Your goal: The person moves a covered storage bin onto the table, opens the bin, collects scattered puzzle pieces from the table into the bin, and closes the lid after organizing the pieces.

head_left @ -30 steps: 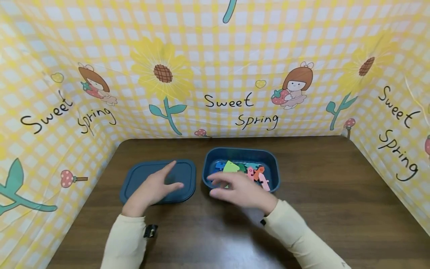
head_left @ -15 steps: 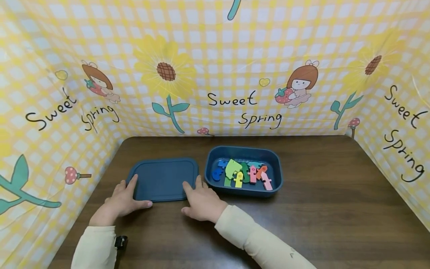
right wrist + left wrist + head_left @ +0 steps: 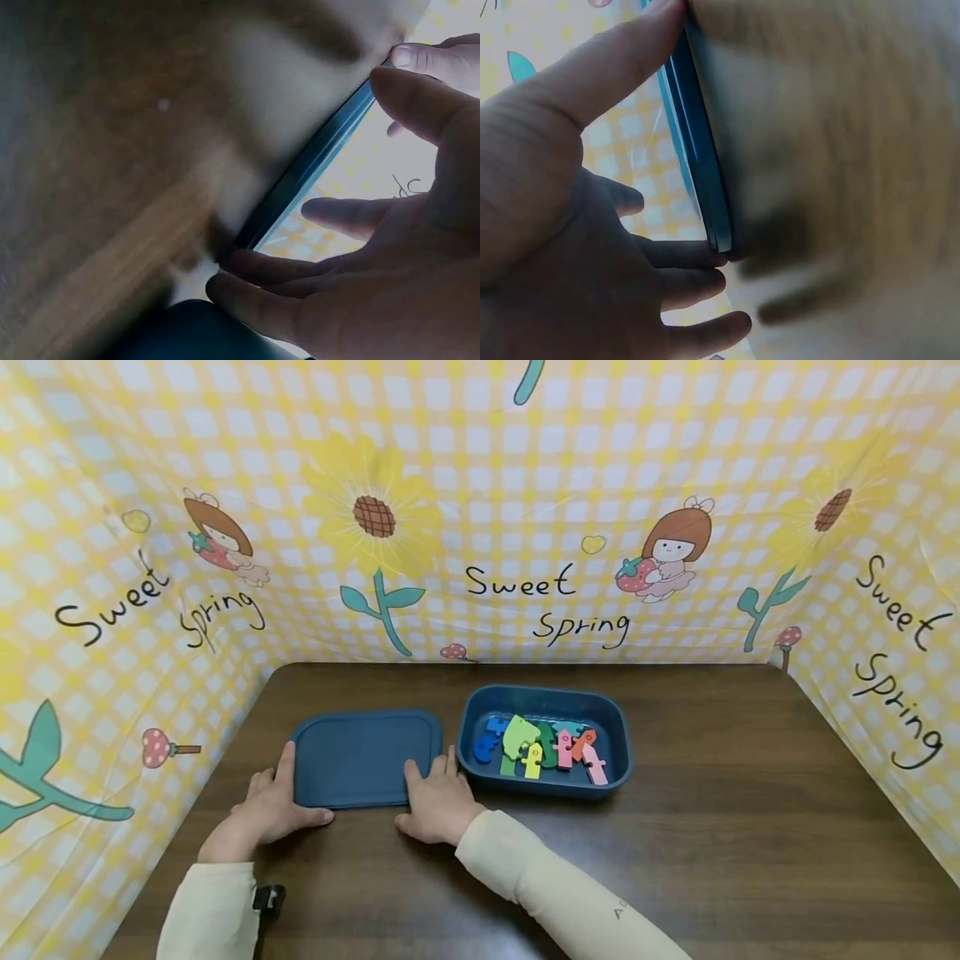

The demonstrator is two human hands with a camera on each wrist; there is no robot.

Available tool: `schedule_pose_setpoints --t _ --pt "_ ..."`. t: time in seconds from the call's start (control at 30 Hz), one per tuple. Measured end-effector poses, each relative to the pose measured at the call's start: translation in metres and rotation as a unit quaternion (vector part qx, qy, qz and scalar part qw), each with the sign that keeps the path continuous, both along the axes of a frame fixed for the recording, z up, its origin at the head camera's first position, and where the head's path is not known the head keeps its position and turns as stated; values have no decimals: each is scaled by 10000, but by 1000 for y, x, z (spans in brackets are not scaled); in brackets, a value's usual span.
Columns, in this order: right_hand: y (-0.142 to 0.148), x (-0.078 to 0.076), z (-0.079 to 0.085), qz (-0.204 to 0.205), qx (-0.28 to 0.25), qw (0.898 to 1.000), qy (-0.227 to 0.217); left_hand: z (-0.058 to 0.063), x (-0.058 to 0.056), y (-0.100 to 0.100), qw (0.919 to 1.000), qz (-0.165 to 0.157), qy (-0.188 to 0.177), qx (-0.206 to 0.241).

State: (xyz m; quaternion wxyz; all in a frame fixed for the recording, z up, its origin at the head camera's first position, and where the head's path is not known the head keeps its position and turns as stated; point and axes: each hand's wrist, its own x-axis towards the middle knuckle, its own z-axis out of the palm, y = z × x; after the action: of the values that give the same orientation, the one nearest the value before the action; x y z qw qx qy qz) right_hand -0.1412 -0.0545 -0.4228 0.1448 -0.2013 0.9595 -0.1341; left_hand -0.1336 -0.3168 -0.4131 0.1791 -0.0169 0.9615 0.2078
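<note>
A flat dark blue lid [image 3: 352, 760] lies on the table, left of a dark blue box [image 3: 555, 789]. At the lid's left front corner is my left hand [image 3: 266, 802], fingers extended along the side. Its thumb reaches to the front edge, and in the left wrist view fingertips touch the end of the lid [image 3: 705, 157]. My right hand [image 3: 438, 802] is at the right front corner, its index finger over the lid's top and other fingers between lid and box. In the right wrist view its fingers lie fairly straight beside the lid's edge [image 3: 300, 176].
Colourful puzzle-like pieces [image 3: 520, 737] lie inside the box, among them green, yellow, pink, orange and blue ones. The brown wooden table [image 3: 712, 827] is enclosed at the back and sides by a yellow checked cloth [image 3: 525, 485].
Both hands came down from above the lid and box to the lid's sides, the right one moving left off the box. Lately they and the lid have shifted only slightly.
</note>
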Motion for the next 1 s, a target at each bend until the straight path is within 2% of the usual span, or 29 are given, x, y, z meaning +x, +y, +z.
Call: schedule_pose_setpoints --t 0.17,0.3,0.43,0.83,1.0 --pt "-1 -4 1 -269 -581 9977 -232 -4 1 1 9996 123 -46 254" --pt "-2 -9 3 -629 -1143 9903 -473 -6 1 -3 9970 292 -45 717" --pt "-3 -13 4 -757 -1339 9865 -562 -4 1 -5 9938 447 -87 1014" --pt "-8 -10 7 -676 -1321 9886 -274 -2 13 -11 9937 568 139 955" --pt "-11 -5 13 -602 -1306 9893 252 4 19 -15 9941 595 359 827"
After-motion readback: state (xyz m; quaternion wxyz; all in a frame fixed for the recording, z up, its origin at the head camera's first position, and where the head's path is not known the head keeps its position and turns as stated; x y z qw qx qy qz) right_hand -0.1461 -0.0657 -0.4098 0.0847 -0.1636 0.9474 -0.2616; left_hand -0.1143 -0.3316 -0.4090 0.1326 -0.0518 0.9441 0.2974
